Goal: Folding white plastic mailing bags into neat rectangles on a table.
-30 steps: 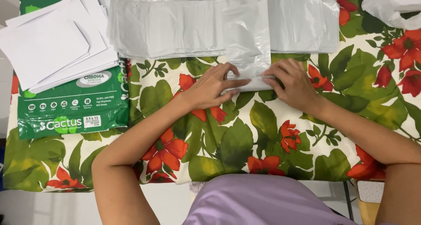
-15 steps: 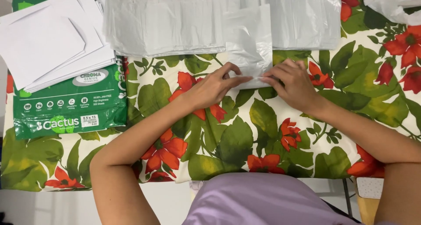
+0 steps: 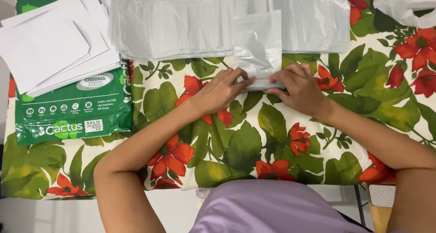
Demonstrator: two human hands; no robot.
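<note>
**Near End of a Grey Plastic Strip Folded, Both Hands on It**

Worked at the middle of the counter (image 3: 245,146), over a cloth printed with red flowers and green leaves. Gripped the near end of a narrow grey plastic strip (image 3: 257,42) with the left hand (image 3: 222,90), curled and mostly closed, pinching the edge from the left with the fingertips. Met it from the other side with the right hand (image 3: 297,87), likewise half closed and bent down onto the same end. Held nothing else in either hand.

Found the strip lying lengthwise away from the body, overlapping at its far end a wide layer of flattened grey plastic bags (image 3: 172,26) spread across the back of the counter. Judged the near end already turned over into a small thick fold between the fingertips. Judged most of the length beyond it flat and not yet taken up. Could not tell how many turns sat in that fold, hidden as it was under the fingers.

Noted, well to the left, a fan of white paper sheets (image 3: 50,47) resting on a green paper pack (image 3: 68,115). Noted also, at the far right corner, a crumpled pale plastic bag (image 3: 404,3), well apart from both hands.
</note>
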